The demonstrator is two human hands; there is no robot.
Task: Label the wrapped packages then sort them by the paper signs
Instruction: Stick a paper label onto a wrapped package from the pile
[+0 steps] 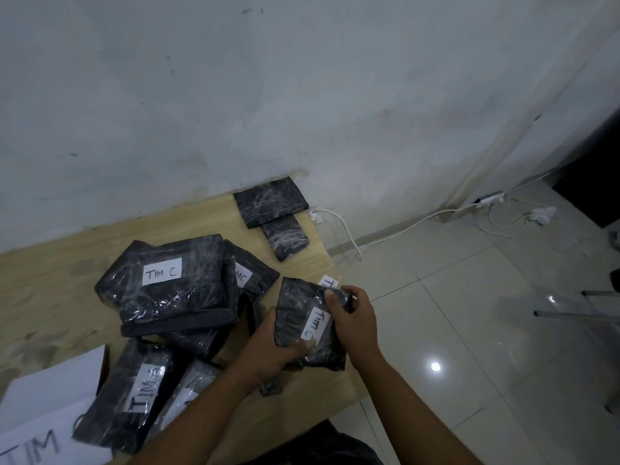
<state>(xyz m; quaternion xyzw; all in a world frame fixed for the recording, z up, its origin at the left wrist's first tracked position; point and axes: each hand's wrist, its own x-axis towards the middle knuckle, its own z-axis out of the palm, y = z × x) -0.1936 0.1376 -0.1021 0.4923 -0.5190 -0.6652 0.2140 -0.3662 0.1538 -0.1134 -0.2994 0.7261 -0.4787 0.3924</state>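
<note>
Both hands hold a small black wrapped package (295, 310) with a white "TIM C" label over the table's right edge. My left hand (271, 350) grips its lower left side, thumb on the label's lower end. My right hand (352, 317) grips its top right corner. To the left lies a pile of black packages; the top one (171, 283) reads "TIM C", another (255, 273) beside it too. Two more labelled packages (134, 394) lie at the front left. A white paper sign (37, 441) reading "TIM" sits at the bottom left corner.
Two unlabelled black packages (268, 203) lie by the wall at the table's far right corner. A loose white label (328, 283) lies near the table edge (335, 263). White cables and a power strip (489, 199) run along the tiled floor to the right. Chair legs (577, 313) stand at far right.
</note>
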